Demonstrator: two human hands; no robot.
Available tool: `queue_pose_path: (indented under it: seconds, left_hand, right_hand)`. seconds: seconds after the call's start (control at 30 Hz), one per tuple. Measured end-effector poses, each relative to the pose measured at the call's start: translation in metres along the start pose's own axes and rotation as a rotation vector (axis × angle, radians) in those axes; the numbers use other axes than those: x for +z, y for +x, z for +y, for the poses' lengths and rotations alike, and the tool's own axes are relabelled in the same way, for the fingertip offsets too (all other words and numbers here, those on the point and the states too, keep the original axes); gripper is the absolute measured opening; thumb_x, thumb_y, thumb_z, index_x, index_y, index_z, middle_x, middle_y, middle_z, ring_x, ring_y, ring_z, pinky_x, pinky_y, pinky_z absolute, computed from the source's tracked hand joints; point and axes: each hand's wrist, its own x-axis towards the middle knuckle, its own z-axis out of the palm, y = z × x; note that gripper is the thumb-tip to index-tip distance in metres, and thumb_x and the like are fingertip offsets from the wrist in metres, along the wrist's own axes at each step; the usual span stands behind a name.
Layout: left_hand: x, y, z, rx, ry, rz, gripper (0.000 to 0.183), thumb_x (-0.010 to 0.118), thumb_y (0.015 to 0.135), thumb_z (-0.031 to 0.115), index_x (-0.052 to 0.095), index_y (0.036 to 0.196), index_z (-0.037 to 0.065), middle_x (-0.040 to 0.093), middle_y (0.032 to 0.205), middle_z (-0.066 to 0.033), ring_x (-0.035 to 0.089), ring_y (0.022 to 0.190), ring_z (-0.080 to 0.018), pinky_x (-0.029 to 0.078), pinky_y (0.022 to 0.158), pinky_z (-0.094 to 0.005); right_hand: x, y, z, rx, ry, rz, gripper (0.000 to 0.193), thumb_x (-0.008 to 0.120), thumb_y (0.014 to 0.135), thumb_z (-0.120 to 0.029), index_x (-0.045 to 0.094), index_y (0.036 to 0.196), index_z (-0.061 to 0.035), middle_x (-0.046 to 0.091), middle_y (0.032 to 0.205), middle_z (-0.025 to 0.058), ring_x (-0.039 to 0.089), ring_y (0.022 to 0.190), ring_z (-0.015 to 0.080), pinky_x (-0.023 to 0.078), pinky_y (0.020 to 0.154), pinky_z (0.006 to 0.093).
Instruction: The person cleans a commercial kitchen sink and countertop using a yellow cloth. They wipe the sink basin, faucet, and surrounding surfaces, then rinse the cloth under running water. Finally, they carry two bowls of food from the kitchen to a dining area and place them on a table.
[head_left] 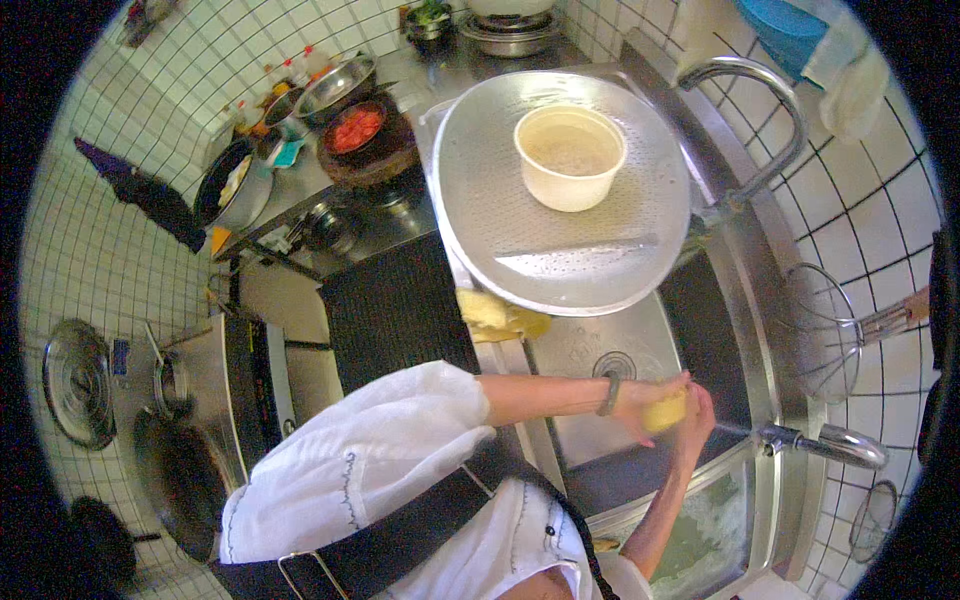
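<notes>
Over the sink [580, 350], my left hand [632, 408], with a dark band at the wrist, is closed around a pale yellow block [665, 410]. Its exact kind is too blurred to tell. From the other side my right hand [698, 418] presses against the same block, its fingers bent around the edge. A chrome tap [780, 437] points at my hands, and a thin stream of water seems to reach the right one. Below the left hand shows the round sink drain [613, 366].
A large perforated metal tray [470, 210] bears a cream tub [570, 185] and a knife-like strip [575, 247]. Yellow pieces [490, 312] lie at the sink's left edge. A basin of cloudy water [710, 530] adjoins the sink. A curved tap [790, 110] and a wire strainer [830, 335] stand rightward.
</notes>
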Motion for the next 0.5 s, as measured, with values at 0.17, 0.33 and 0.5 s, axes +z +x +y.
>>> queue_pose_path:
  seconds: [0.17, 0.33, 0.5]
  left_hand:
    - [0.06, -0.01, 0.004, 0.076, 0.028, 0.054, 0.025, 0.063, 0.086, 0.029, 0.057, 0.1, 0.011, 0.062, 0.084, 0.0003, 0.06, 0.072, -0.0112, 0.048, 0.052, -0.0206]
    - [0.085, -0.005, -0.006, 0.038, -0.33, 0.011, 0.021, 0.056, 0.09, 0.017, 0.051, 0.108, 0.006, 0.06, 0.082, -0.0024, 0.06, 0.071, -0.0119, 0.047, 0.053, -0.021]
    - [0.044, 0.023, 0.002, -0.268, -0.253, -0.188, 0.016, 0.054, 0.091, 0.018, 0.053, 0.104, 0.009, 0.036, 0.061, 0.006, 0.035, 0.049, -0.0034, 0.027, 0.041, -0.0156]
  right_hand:
    - [0.002, 0.004, 0.001, 0.241, 0.888, -0.254, 0.061, 0.043, 0.091, -0.051, 0.036, 0.135, -0.0102, 0.052, 0.118, 0.0135, 0.053, 0.103, 0.0232, 0.046, 0.086, 0.0436]
    - [0.003, -0.004, -0.029, -0.08, 1.399, -0.327, 0.067, 0.049, 0.089, -0.049, 0.025, 0.142, -0.0156, 0.055, 0.104, 0.013, 0.054, 0.097, 0.0308, 0.047, 0.084, 0.0515]
    - [-0.02, 0.029, -0.02, 0.168, 1.065, -0.55, 0.044, 0.058, 0.089, -0.033, 0.053, 0.117, -0.0008, 0.053, 0.075, 0.0049, 0.053, 0.074, 0.0164, 0.047, 0.066, 0.0332]
